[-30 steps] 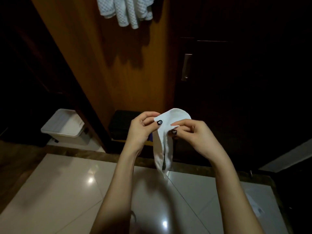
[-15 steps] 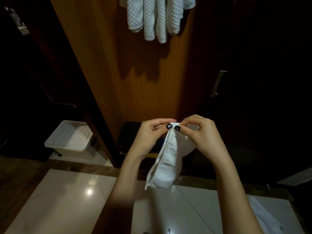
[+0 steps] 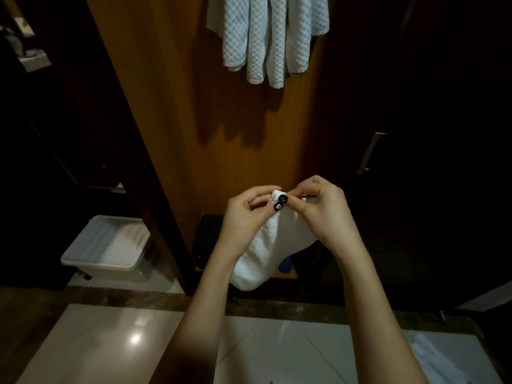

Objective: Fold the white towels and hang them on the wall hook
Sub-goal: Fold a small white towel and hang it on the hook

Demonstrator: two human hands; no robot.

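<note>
A small white towel (image 3: 273,245) hangs folded in front of me, its top corners pinched together between both thumbs. My left hand (image 3: 245,217) grips the top edge from the left and my right hand (image 3: 322,214) grips it from the right, thumbs touching. High on the wooden wall panel (image 3: 180,106), several white waffle towels (image 3: 273,37) hang down; the hook itself is out of view above them. Another white cloth (image 3: 443,361) lies on the floor at the lower right.
A white lidded plastic bin (image 3: 108,245) stands on the floor at the left. A dark box (image 3: 207,239) sits at the foot of the panel. A dark door with a metal handle (image 3: 370,153) is at the right. Glossy floor tiles (image 3: 110,342) lie below.
My view has tilted up, bringing more of the hung towels into sight. My hands have brought the towel's top corners together and the towel now hangs doubled and wider.
</note>
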